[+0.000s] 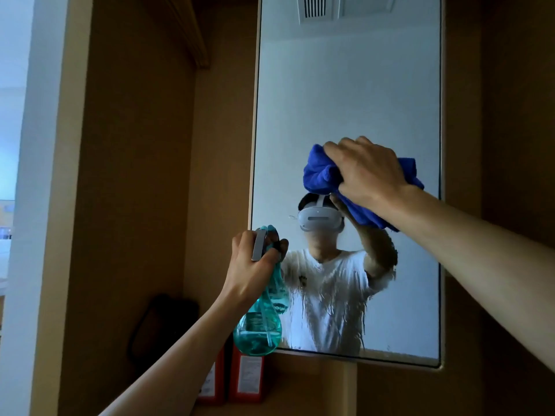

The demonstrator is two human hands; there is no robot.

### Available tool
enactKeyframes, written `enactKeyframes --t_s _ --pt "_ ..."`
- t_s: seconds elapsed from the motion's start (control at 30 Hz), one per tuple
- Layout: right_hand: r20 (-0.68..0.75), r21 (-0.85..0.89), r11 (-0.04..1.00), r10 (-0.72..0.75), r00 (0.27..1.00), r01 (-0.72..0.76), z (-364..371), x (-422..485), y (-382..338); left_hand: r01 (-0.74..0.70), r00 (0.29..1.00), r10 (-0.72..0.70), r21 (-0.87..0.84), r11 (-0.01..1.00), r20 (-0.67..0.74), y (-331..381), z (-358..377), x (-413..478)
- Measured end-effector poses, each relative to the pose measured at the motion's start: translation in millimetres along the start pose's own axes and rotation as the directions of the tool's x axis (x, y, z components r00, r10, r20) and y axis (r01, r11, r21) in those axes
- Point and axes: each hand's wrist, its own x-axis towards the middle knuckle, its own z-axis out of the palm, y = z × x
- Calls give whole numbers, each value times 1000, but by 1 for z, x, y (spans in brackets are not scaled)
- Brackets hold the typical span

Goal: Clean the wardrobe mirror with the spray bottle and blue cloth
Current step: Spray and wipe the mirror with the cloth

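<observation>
Against the mirror (345, 100), right hand (369, 172) clutches blue cloth (319, 175); left hand (249, 265) grips upright bottle (261, 328).

The right hand (371, 172) was raised far ahead, arm extended, fingers bunched round the blue cloth (318, 175). The left hand (252, 262), lower and nearer, gripped the spray bottle (261, 328) upright.

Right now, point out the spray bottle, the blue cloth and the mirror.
spray bottle (258, 330), head view, teal lower bulb.
blue cloth (319, 175), head view, bunched left fold.
mirror (345, 100), head view, bare glass above the cloth.
</observation>
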Motion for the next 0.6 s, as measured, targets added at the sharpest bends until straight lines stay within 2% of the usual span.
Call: enactKeyframes --t_s 0.4,0.6 --pt "15 79 979 -189 982 187 49 -104 -31 -16 999 16 2 1000 -47 -3 14 -4" --pt "76 93 980 -181 980 174 48 -110 -26 -20 999 22 59 998 -38 -5 14 -9"
